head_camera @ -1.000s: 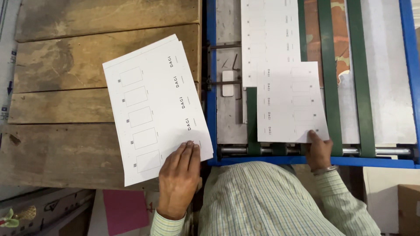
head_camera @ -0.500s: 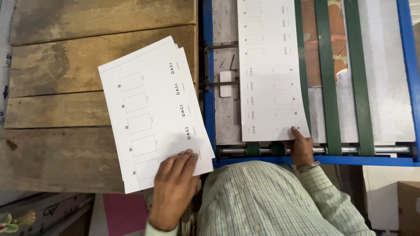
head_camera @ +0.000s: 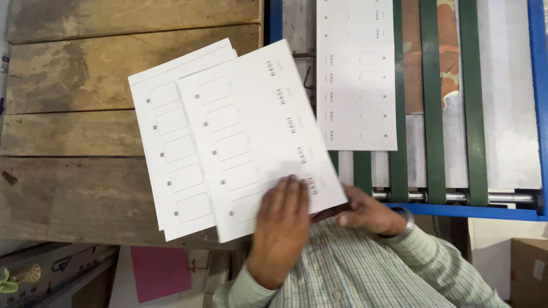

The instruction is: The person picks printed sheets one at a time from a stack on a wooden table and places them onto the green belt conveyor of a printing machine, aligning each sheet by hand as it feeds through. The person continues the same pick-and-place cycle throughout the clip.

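Observation:
A white printed sheet (head_camera: 257,131) with rows of small rectangles is lifted off the stack of like sheets (head_camera: 165,148) on the wooden table. My left hand (head_camera: 282,222) presses on its near edge from above. My right hand (head_camera: 365,214) grips the same sheet's near right corner from below, at the front of the blue machine. Another printed sheet (head_camera: 357,74) lies on the machine's green belts (head_camera: 434,102), farther up the bed.
The wooden plank table (head_camera: 68,114) fills the left side. The blue-framed feeder (head_camera: 536,114) has a metal roller (head_camera: 456,197) at its near end. A pink sheet (head_camera: 160,271) lies below the table, and a cardboard box (head_camera: 528,271) stands at lower right.
The sheet on the belts has travelled farther away. My right hand left it and came over to the stack; both hands now lift the top sheet toward the machine.

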{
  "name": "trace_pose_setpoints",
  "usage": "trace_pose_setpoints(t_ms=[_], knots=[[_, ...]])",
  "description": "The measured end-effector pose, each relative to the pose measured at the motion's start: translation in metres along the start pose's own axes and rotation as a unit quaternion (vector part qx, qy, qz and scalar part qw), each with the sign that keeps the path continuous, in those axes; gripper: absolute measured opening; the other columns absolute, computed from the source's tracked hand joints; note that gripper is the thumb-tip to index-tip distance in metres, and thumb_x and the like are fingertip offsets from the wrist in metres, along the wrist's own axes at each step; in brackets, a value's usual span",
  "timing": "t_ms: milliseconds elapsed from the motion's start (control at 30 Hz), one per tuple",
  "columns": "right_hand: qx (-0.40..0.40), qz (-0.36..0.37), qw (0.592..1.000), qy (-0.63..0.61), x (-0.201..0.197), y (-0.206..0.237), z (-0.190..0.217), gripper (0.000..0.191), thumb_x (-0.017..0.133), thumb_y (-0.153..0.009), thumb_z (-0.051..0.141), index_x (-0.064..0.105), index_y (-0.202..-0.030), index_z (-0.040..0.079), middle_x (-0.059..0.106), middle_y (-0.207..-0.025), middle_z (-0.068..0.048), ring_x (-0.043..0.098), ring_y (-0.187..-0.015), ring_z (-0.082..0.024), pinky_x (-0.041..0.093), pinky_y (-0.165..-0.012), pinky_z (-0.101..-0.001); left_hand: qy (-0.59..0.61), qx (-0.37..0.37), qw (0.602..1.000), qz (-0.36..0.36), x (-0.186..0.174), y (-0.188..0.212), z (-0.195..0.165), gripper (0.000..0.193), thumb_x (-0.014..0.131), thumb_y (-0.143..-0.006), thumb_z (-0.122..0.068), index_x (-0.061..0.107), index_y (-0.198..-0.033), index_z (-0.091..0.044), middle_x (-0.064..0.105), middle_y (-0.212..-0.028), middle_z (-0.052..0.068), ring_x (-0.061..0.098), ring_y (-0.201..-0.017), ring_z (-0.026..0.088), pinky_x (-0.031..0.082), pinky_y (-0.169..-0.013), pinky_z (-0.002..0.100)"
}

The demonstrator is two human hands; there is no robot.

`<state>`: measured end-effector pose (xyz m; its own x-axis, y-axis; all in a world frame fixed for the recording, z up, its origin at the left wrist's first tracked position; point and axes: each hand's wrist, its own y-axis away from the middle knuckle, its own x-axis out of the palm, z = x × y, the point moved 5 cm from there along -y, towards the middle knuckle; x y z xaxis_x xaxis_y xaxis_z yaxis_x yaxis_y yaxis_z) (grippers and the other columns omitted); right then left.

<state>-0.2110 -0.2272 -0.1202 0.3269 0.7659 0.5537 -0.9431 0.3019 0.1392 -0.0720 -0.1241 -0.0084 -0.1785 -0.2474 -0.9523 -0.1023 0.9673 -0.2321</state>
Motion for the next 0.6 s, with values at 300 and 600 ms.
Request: trace_pose_setpoints(t_ms=[300, 600], knots=[[0.058, -0.165, 0.977, -0.12, 0.013, -0.02, -0.012, 0.046, 0.061, -0.099, 0.016, 0.052, -0.141, 0.001, 0.067, -0.129, -0.014, 0.066, -0.117, -0.026, 0.057, -0.094, -0.0422, 0.032, 0.001, 0.999, -0.003, -0.008, -0.004, -0.004, 0.048, 0.069, -0.091, -0.023, 0.064, -0.13, 0.004, 0.063, -0.135, 0.022, 0.056, -0.13, 0.036, 0.046, -0.108, 0.051], [0.049, -0.191, 0.979, -0.041, 0.009, -0.025, 0.002, 0.041, 0.065, -0.098, 0.012, 0.061, -0.135, -0.004, 0.07, -0.128, -0.015, 0.066, -0.116, -0.024, 0.055, -0.095, -0.0353, 0.022, -0.006, 0.998, -0.052, -0.009, -0.008, -0.004, 0.035, 0.066, -0.096, -0.012, 0.066, -0.126, 0.005, 0.064, -0.134, 0.023, 0.06, -0.131, 0.037, 0.05, -0.111, 0.049]])
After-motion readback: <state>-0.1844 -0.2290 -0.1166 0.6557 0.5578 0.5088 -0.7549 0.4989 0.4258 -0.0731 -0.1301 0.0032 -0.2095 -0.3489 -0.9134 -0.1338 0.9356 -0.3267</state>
